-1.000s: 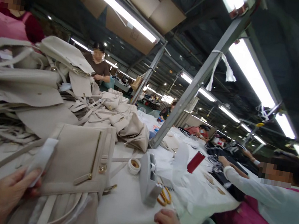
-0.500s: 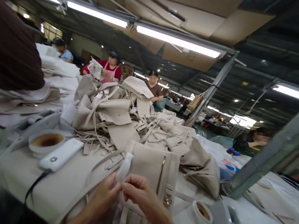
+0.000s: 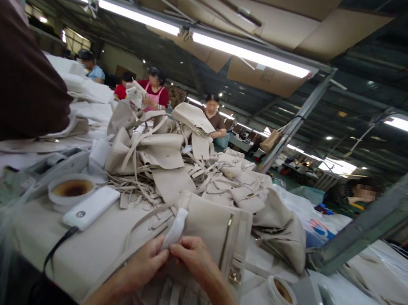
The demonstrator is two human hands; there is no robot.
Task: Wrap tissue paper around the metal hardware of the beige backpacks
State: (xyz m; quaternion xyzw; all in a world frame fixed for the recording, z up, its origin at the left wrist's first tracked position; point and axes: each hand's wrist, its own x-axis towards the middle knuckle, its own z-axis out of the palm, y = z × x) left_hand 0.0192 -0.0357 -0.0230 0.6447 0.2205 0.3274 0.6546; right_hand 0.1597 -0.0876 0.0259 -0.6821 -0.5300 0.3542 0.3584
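Observation:
A narrow white strip (image 3: 175, 226), like soft wrapping, stands up from between my hands. My left hand (image 3: 147, 262) is closed around its lower end. Close beside it, my right hand (image 3: 196, 259) pinches at the strip's lower right edge with thumb and forefinger. Directly behind both hands lies a beige bag (image 3: 207, 221) with a gold zip and a metal buckle on its right side. Beige straps loop below my hands and to their left. What the white strip covers, if anything, is hidden.
A heap of beige bags and straps (image 3: 170, 162) rises behind. To the left are a bowl of brown residue (image 3: 73, 187) and a white corded device (image 3: 91, 208); to the right, a small tape-like ring (image 3: 282, 294) and a slanting metal post (image 3: 389, 198). A co-worker's sleeve (image 3: 16, 72) is close by on the left.
My right hand has shifted slightly and its fingers are more tightly drawn in at the strip. The view has turned a little left, and the co-worker on the left has moved further in.

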